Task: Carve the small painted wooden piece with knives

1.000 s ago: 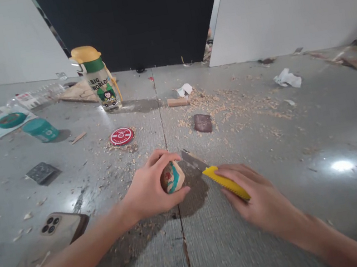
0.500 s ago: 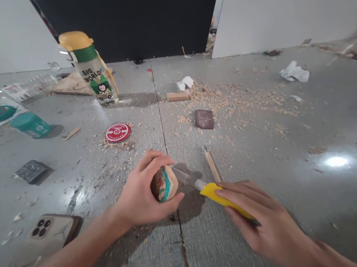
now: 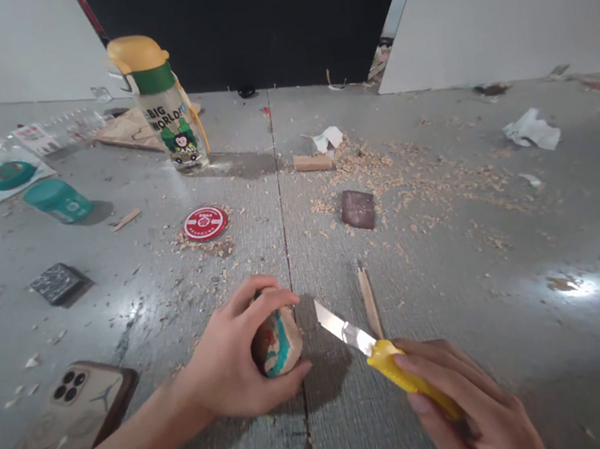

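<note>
My left hand is closed around a small rounded wooden piece, its side painted with teal and a little red over bare wood. In my right hand is a yellow utility knife, gripped by its handle. The metal blade is out and points up and left at the wooden piece, with a gap between them. Just beyond the knife lies a slim wooden-handled tool with a thin metal tip. My left palm and fingers hide part of the wooden piece.
Wood shavings litter the grey surface. Around stand or lie a water bottle, a red round lid, a brown square, a wood block, a teal cup, a dark block, a phone and crumpled tissue.
The knife blade has come away from the wooden piece, moving right and down. My left hand has turned the piece slightly, and the camera view has shifted a little.
</note>
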### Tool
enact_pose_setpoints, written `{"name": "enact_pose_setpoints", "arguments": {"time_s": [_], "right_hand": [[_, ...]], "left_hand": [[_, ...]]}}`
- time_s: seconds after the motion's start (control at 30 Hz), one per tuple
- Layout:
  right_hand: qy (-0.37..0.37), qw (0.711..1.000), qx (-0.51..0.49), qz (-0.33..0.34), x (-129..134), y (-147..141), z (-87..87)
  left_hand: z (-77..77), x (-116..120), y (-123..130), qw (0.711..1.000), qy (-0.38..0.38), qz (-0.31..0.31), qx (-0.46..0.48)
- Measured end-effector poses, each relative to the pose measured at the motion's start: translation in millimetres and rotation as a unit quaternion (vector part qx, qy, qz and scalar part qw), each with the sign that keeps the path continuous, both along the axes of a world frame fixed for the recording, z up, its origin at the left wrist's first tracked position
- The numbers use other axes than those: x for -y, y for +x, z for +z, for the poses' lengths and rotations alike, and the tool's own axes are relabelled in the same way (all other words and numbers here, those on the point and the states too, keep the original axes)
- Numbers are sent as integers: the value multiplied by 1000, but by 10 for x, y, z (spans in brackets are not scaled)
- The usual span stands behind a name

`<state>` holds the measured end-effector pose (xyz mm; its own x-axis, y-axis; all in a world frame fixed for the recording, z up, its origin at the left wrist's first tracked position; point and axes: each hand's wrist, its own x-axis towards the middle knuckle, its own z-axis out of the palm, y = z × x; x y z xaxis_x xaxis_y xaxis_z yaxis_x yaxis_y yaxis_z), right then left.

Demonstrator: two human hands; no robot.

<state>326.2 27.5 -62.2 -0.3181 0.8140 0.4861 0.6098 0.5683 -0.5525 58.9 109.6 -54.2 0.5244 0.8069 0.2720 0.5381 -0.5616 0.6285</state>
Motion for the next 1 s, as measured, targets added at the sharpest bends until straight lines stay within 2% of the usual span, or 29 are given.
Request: {"name": "enact_pose_setpoints", "arguments": {"time_s": [0.23, 0.47, 0.57, 0.73, 0.87, 1.0], "right_hand": [[-21, 999, -14, 22, 47, 8, -13], [-3, 1000, -29, 5, 90, 31, -30], [6, 1000, 23, -10, -13, 158, -56], [7, 990, 113, -78, -308, 472, -98], [4, 990, 140, -13, -460, 658, -107], [19, 993, 109, 48, -460, 791, -127]], "left_hand": [[34, 75, 47, 998, 21, 16, -49], [36, 64, 30, 997, 27, 10, -70], [35, 53, 38, 996, 24, 17, -84], [50, -2, 124, 990, 15, 32, -139], [36, -60, 302, 984, 18, 62, -169], [-17, -42, 513, 977, 45, 110, -178]]}}
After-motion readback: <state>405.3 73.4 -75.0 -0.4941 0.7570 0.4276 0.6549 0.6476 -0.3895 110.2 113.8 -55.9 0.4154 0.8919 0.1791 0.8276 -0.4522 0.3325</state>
